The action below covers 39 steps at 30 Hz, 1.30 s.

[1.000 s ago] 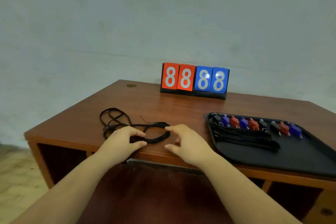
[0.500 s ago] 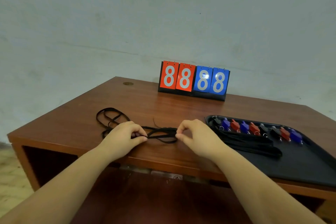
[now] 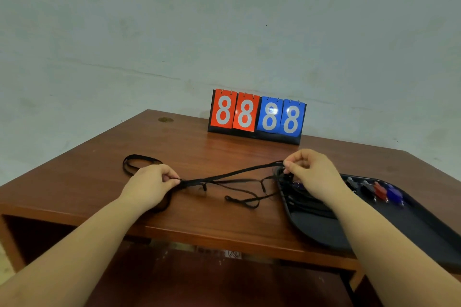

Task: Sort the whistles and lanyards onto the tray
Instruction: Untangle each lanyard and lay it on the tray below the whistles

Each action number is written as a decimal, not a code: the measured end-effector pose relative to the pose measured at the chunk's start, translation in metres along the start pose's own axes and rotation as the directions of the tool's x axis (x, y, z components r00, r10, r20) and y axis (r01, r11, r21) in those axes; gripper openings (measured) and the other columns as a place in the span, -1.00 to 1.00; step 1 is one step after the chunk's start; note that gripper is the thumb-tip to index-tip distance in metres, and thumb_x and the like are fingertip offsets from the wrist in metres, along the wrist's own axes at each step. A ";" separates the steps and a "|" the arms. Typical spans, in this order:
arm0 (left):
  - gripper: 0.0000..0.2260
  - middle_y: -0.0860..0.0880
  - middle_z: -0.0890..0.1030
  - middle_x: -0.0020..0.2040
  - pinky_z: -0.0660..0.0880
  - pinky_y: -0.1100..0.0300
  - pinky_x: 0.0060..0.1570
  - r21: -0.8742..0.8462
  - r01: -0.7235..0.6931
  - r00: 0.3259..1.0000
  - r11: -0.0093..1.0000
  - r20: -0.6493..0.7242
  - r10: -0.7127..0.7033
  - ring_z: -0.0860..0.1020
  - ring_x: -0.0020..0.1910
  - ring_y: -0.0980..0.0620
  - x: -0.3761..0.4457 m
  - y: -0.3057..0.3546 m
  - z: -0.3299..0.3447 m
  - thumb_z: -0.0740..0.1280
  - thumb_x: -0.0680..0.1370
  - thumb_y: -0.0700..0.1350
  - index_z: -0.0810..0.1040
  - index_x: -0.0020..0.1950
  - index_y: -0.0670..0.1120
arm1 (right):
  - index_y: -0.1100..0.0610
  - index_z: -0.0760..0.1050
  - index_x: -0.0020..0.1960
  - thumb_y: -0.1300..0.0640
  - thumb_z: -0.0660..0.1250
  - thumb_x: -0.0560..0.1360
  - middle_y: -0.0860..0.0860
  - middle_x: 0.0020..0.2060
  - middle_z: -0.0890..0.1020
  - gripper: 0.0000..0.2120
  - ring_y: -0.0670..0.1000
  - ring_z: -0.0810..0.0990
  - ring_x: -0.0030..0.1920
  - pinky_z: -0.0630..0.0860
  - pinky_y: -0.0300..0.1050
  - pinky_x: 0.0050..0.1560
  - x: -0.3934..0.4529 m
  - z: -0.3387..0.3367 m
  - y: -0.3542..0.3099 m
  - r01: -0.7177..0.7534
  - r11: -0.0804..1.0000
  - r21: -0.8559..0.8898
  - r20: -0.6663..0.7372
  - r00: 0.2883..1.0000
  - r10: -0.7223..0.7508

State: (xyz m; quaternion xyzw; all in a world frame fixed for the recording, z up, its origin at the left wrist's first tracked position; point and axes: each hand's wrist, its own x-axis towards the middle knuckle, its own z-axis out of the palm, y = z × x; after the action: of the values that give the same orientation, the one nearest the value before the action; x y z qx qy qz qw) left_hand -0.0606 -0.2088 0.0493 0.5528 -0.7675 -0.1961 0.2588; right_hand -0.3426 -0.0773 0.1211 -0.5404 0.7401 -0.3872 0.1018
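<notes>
The left hand [image 3: 149, 185] pinches one end of a black lanyard [image 3: 232, 174] between thumb and fingers, just above the wooden table [image 3: 199, 217]. The right hand [image 3: 311, 172] pinches the other end of the same lanyard, at the left far corner of the black tray [image 3: 424, 227]. Between the 2 hands the strap is stretched in a nearly straight line that rises a little toward the right. Below this line, thinner parts of the lanyard hang down in loose loops and lie on the table. Behind the left hand more black lanyard straps [image 3: 136, 163] lie on the table in a loop; whether they belong to the held lanyard I cannot tell. The tray stands on the right part of the table, with its near edge over the table border. On its far side whistles [image 3: 380, 192] lie in a row: black, red and blue ones are visible, and the right hand hides some others. Black lanyards [image 3: 306, 203] already lie in the left part of the tray, partly under the right wrist. At the far table edge a scoreboard [image 3: 257, 116] stands, showing 8 on 2 red cards and 8 on 2 blue cards.
</notes>
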 end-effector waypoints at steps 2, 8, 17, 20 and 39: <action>-0.94 0.09 0.58 -0.10 0.44 0.21 -0.09 -0.002 0.008 1.000 1.000 0.002 -0.008 0.53 -0.09 0.11 0.000 0.001 0.001 0.34 0.53 -0.01 0.58 -0.03 0.09 | 0.04 0.52 -0.08 0.10 0.32 0.52 -0.05 -0.20 0.66 -0.97 -0.05 0.59 -0.23 0.49 -0.20 -0.20 0.000 -0.005 0.005 -0.024 1.000 0.019 -0.047 0.999 0.025; -0.80 0.05 0.55 0.06 0.47 0.13 0.08 0.046 -0.015 1.000 0.999 0.016 0.014 0.51 0.04 0.05 -0.002 0.013 0.003 0.33 0.53 0.01 0.56 0.14 0.08 | 0.07 0.57 -0.01 0.18 0.33 0.51 -0.03 -0.20 0.67 -0.91 -0.06 0.63 -0.23 0.49 -0.32 -0.28 -0.005 -0.011 0.002 -0.012 0.979 0.204 -0.064 0.998 0.026; -0.49 0.16 0.37 0.38 0.29 0.05 0.38 -0.398 -0.279 0.924 0.874 0.136 0.357 0.33 0.36 0.16 -0.036 0.101 0.013 0.16 0.54 0.21 0.21 0.46 0.13 | 0.10 0.58 0.05 0.23 0.33 0.49 0.04 -0.13 0.70 -0.84 -0.02 0.69 -0.12 0.61 -0.12 -0.01 -0.017 -0.003 -0.027 -0.056 0.868 0.493 0.108 0.994 0.002; -0.53 0.19 0.45 0.29 0.36 0.18 0.28 -0.538 -0.273 0.876 0.798 0.202 0.437 0.39 0.28 0.22 -0.039 0.119 0.020 0.21 0.53 0.19 0.27 0.41 0.13 | 0.07 0.58 0.04 0.22 0.36 0.47 0.02 -0.11 0.71 -0.84 -0.01 0.69 -0.08 0.60 -0.08 0.04 -0.023 0.002 -0.030 -0.075 0.860 0.505 0.169 0.986 -0.013; -0.65 -0.05 0.42 -0.32 0.32 0.13 -0.27 -0.324 -0.083 0.996 0.943 -0.044 0.072 0.42 -0.31 0.01 -0.014 0.047 0.009 0.09 0.62 0.08 0.38 -0.26 -0.10 | -0.04 0.60 -0.09 0.03 0.34 0.50 -0.11 -0.26 0.65 -0.93 -0.17 0.58 -0.22 0.44 -0.33 -0.17 -0.031 -0.007 -0.003 0.031 0.999 -0.035 0.266 0.964 -0.020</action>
State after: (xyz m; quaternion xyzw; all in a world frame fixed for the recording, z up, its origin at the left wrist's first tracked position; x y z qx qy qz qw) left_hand -0.0977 -0.1805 0.0674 0.4749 -0.7416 -0.3009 0.3660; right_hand -0.3327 -0.0473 0.1199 -0.5989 0.7201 -0.2979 0.1845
